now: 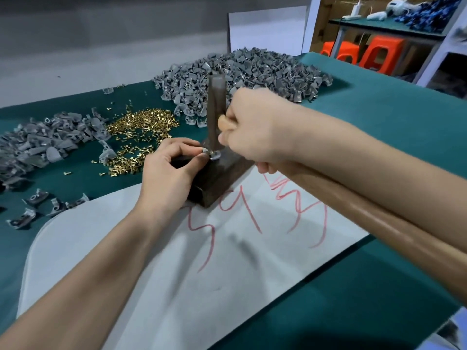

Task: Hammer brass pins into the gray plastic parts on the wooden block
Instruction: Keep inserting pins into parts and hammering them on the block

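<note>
Here left hand [166, 170] pinches part [215, 155] on block [217, 183]; right hand [252, 126] grips hammer [366, 210].

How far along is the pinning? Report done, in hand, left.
Done: perhaps the left gray pile; pins too small to tell. In hand: left hand pinches a gray part on the wooden block, right hand grips the hammer. Left: the large far pile, brass pins.

Both bare forearms reach toward 12 o'clock. Left hand [168, 170] pinches a gray part [215, 155]; right hand [255, 132], at its 2 o'clock, fist-grips the hammer [379, 223].
</note>
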The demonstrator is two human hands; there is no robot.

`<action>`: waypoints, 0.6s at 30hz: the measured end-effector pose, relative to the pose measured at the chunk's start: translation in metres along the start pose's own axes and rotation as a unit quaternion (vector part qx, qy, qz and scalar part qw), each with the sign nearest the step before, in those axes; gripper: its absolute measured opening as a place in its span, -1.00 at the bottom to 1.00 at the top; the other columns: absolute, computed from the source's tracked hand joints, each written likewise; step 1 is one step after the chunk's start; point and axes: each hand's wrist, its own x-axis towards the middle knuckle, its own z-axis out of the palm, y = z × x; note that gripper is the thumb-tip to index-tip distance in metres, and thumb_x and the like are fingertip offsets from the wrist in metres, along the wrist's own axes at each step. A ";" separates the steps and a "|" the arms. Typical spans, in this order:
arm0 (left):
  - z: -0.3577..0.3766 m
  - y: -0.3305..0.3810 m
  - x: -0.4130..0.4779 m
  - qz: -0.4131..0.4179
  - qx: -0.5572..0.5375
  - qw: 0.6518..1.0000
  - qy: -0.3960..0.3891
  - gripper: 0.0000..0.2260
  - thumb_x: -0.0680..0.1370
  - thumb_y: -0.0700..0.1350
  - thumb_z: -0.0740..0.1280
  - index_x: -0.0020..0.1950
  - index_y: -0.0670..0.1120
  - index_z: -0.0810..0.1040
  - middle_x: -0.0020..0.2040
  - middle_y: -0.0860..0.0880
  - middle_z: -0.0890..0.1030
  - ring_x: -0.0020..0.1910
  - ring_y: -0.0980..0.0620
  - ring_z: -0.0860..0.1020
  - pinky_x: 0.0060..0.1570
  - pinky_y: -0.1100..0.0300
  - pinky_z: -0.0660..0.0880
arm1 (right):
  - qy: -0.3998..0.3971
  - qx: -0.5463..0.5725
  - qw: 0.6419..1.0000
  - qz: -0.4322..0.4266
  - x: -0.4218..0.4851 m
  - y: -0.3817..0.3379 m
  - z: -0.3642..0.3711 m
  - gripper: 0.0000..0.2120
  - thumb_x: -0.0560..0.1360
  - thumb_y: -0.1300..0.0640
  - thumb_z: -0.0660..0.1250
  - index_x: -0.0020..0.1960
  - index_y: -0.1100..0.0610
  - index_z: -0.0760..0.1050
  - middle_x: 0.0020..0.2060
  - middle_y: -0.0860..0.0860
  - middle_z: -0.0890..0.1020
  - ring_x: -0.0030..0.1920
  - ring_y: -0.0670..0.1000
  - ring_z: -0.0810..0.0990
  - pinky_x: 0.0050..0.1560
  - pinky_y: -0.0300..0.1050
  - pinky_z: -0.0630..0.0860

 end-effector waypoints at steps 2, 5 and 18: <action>0.001 0.001 -0.001 0.004 -0.002 1.000 0.001 -0.82 0.46 -0.27 0.45 -0.25 -0.01 0.61 -0.01 0.00 0.59 -0.08 0.29 0.53 0.03 0.46 0.39 | 0.034 0.069 0.997 0.007 0.000 0.009 0.001 -0.72 0.53 0.22 0.18 -0.35 0.18 0.29 -0.62 0.12 0.49 -0.68 0.04 0.47 -0.66 -0.28 0.32; 0.001 0.001 -0.003 0.001 -0.015 1.000 0.005 -0.86 0.46 -0.25 0.45 -0.24 -0.03 0.63 -0.01 0.01 0.59 -0.08 0.30 0.53 0.02 0.47 0.39 | 0.116 0.303 0.944 0.056 -0.005 0.035 0.008 -0.69 0.58 0.17 0.20 -0.34 0.19 0.36 -0.58 0.05 0.44 -0.69 -0.01 0.36 -0.64 -0.30 0.26; 0.001 0.000 -0.003 -0.013 -0.008 1.000 0.007 -0.83 0.48 -0.23 0.43 -0.28 -0.01 0.63 -0.03 0.10 0.59 -0.08 0.31 0.53 -0.03 0.46 0.40 | 0.114 0.469 0.845 0.231 0.006 0.103 0.049 -0.91 0.56 0.20 0.21 -0.04 0.24 0.39 -0.54 0.16 0.55 -0.64 0.01 0.45 -0.61 -0.27 0.36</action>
